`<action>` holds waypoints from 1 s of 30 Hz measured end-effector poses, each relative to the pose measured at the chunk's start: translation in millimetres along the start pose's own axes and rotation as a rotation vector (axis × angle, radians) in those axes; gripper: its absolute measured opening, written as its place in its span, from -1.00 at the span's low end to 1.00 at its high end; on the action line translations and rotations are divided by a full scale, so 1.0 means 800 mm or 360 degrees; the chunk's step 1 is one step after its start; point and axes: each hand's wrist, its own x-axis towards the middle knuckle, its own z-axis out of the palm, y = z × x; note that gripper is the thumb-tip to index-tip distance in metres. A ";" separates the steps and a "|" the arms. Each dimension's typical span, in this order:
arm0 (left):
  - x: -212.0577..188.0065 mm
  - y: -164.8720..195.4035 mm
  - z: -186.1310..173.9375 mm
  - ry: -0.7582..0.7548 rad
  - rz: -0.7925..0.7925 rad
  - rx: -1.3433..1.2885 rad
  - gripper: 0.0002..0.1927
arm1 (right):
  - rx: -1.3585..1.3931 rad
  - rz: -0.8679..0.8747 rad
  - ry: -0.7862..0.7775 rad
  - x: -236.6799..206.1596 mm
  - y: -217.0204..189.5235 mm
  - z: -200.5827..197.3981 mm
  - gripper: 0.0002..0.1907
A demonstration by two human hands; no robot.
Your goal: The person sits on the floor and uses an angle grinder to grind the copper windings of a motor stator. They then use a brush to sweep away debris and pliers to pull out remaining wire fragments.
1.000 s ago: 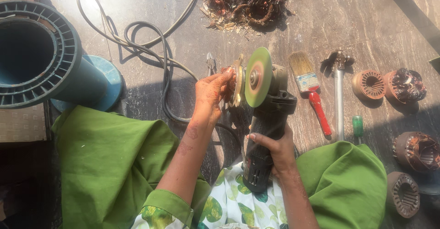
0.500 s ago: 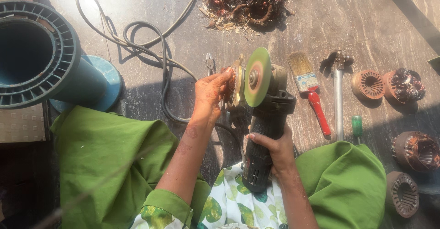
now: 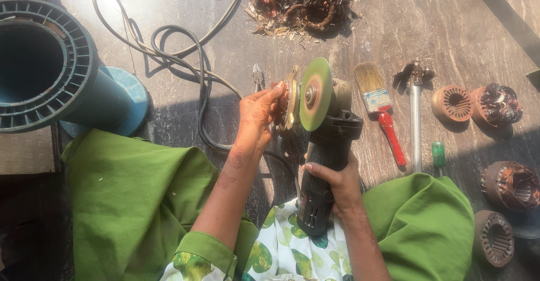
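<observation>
Two hands busy, right hand [image 3: 333, 181] gripping grinder [image 3: 323, 146], left hand [image 3: 256, 115] pinching stator [image 3: 289, 96].

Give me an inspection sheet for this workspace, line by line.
Surface: dark stone floor, sunlit, part shadowed.
Job's things: angle grinder with green disc; small round metal part held beside the disc.
Clutter: red-handled paintbrush, long metal tool, motor stators, copper wire heap, pliers.
Grippers: left hand fingers on the part; right hand around the grinder body.
Cables: grey cord looped on floor.
Surroundings: blue ribbed housing, green clothing.
</observation>
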 end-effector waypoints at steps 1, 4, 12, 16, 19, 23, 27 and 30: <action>0.000 0.000 0.000 0.0001 0.0001 -0.0022 -0.77 | 0.0000 -0.0012 -0.0003 0.000 0.000 0.000 -0.45; 0.000 0.000 0.000 0.0001 -0.0015 -0.0054 -0.76 | 0.0008 0.0024 0.0013 0.001 0.000 0.001 -0.44; -0.004 0.008 0.002 0.0047 -0.0090 -0.0026 -0.73 | -0.0003 0.0004 0.0000 0.001 0.002 0.002 -0.43; 0.000 0.008 0.001 0.0106 -0.0158 -0.0041 -0.74 | -0.0017 0.0034 0.0005 0.002 0.003 0.002 -0.43; 0.006 0.007 -0.001 0.0116 -0.0135 -0.0068 -0.73 | -0.0031 0.0014 0.0015 0.002 0.003 0.002 -0.44; 0.010 0.004 -0.002 0.0135 -0.0191 -0.0080 -0.73 | 0.0009 0.0040 0.0030 0.002 0.003 0.003 -0.44; 0.012 0.003 -0.002 0.0113 -0.0180 -0.0106 -0.73 | -0.0030 0.0042 0.0026 0.003 0.002 0.003 -0.44; 0.013 0.002 -0.002 0.0112 -0.0158 -0.0116 -0.73 | -0.0023 0.0035 0.0019 0.004 0.002 0.002 -0.44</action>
